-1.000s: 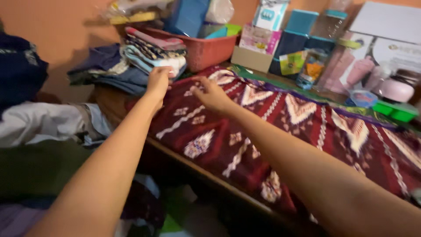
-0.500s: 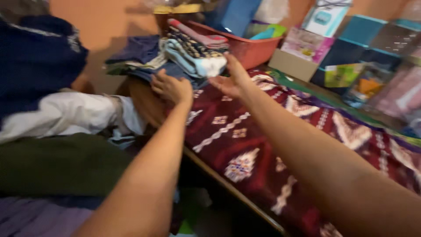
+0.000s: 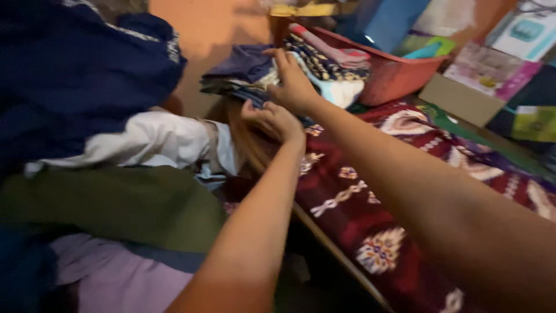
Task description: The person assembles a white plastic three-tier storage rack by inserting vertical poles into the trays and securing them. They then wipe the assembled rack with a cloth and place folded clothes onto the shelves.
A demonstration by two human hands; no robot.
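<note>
Both hands have reached the folded clothes stack (image 3: pixel 255 72), navy piece topmost

Deep maroon woven cloth (image 3: pixel 370 197) with cream and purple diamond motifs; red plastic basket (image 3: pixel 399 75); navy garment (image 3: pixel 75 69) above white shirt (image 3: pixel 156 142), olive fabric (image 3: pixel 116 203), lilac cloth (image 3: pixel 116 278).
</note>
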